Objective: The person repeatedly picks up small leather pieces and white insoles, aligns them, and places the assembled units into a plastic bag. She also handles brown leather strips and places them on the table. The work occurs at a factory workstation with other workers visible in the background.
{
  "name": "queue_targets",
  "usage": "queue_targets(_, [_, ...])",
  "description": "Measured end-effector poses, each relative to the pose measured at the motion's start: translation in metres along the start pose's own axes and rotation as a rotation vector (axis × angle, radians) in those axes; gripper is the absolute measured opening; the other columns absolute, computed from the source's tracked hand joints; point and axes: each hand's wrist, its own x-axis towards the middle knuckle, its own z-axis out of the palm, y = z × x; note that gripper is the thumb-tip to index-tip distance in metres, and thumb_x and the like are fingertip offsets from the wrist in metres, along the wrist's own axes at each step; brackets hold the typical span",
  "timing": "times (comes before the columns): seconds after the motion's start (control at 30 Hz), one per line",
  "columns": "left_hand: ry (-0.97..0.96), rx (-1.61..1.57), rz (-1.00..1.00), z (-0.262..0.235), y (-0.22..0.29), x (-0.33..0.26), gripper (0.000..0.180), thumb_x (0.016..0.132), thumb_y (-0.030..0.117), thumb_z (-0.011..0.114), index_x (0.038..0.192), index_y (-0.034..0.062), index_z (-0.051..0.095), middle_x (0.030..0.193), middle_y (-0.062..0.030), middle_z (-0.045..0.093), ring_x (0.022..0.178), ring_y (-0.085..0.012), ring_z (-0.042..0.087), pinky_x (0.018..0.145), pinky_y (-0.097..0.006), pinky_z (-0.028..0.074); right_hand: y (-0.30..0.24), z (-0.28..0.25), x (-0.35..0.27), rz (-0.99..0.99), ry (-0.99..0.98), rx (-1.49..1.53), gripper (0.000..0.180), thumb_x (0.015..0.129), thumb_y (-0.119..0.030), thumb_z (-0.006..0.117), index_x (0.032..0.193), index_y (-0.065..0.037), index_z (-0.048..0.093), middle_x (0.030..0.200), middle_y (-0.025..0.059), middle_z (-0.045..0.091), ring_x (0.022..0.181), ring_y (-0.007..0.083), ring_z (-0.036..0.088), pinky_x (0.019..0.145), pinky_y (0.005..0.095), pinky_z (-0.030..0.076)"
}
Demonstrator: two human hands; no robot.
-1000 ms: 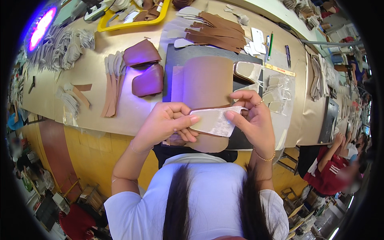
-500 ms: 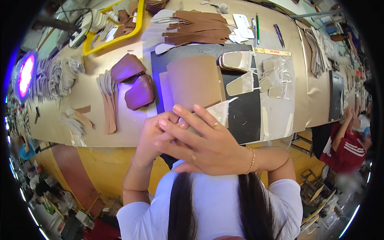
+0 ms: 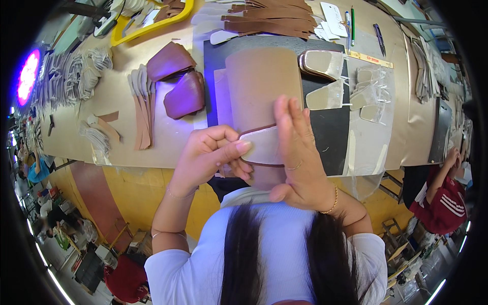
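My left hand (image 3: 216,155) pinches the left end of a leather piece (image 3: 260,146), thumb on top. The piece has a pale lining face up and a dark brown edge, and lies across the lower part of a curved tan block (image 3: 264,76). My right hand (image 3: 300,157) is stretched out on edge over the piece's right end, fingers extended, and hides that end. To the right lie a stack of lined leather pieces (image 3: 321,63) and a single lined piece (image 3: 325,96). Left of the block are two stacks of glossy brown leather pieces (image 3: 172,61) (image 3: 185,96).
A black mat (image 3: 325,147) lies under the block. Tan strips (image 3: 142,119) and pale bundled parts (image 3: 66,81) lie on the left. Brown strips (image 3: 269,23), a yellow tray (image 3: 152,31), a pencil (image 3: 353,25) and a pen (image 3: 379,39) are at the back. A person in red (image 3: 445,198) works at right.
My hands, crossed over each other before, have parted. The left is now pinching the lined leather piece, and the right is upright at its right end. The whole view has shifted slightly.
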Motion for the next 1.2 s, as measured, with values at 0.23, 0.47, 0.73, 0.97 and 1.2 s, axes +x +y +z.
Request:
queue_targets(0.23, [-0.022,-0.017,0.042,0.0,-0.001,0.001,0.019,0.09,0.016,0.065,0.082,0.0005,0.056,0.068,-0.0126,0.067,0.057,-0.0171,0.068,0.051,-0.024,0.052,0.01,0.006,-0.01,0.055,0.059,0.146,0.102,0.085,-0.071,0.04,0.15,-0.001,0.004,0.154,0.0277,0.005,0.143,0.0434,0.006,0.114,0.0518,0.004])
queue_targets(0.47, [-0.007,0.023,0.05,0.001,0.001,-0.001,0.02,0.091,0.017,0.064,0.083,0.0004,0.056,0.068,-0.0122,0.066,0.056,-0.0159,0.067,0.051,-0.024,0.052,0.016,0.012,-0.016,0.064,0.096,0.213,0.109,0.083,-0.07,0.045,0.149,0.001,-0.004,0.155,0.0264,-0.001,0.143,0.042,0.002,0.115,0.0457,0.005])
queue_targets(0.73, [0.015,-0.024,0.084,0.007,-0.002,-0.004,0.02,0.091,0.019,0.064,0.085,0.0015,0.057,0.063,-0.0082,0.064,0.049,-0.0126,0.062,0.047,-0.021,0.048,0.016,0.008,-0.035,0.254,0.09,0.322,0.113,0.081,-0.067,0.054,0.149,-0.007,-0.013,0.155,0.0257,0.004,0.144,0.0403,0.005,0.115,0.0444,0.009])
queue_targets(0.97, [0.07,0.155,0.084,0.024,0.003,-0.01,0.022,0.09,0.021,0.066,0.08,0.0032,0.059,0.052,-0.0034,0.057,0.037,-0.0064,0.05,0.035,-0.018,0.034,-0.001,-0.025,-0.015,0.395,0.399,0.825,0.091,0.087,-0.022,0.07,0.15,-0.008,0.005,0.106,0.0113,0.061,0.1,0.016,0.058,0.091,0.0311,0.045])
queue_targets(1.2, [0.443,0.267,0.493,-0.01,0.0,-0.007,0.02,0.088,0.019,0.068,0.078,0.0027,0.061,0.052,0.0012,0.052,0.04,-0.0045,0.044,0.038,-0.018,0.032,0.059,-0.068,0.028,0.364,0.732,0.738,0.055,0.089,-0.006,0.063,0.136,-0.002,0.036,0.084,0.0016,0.062,0.078,0.0062,0.056,0.072,0.0203,0.045])
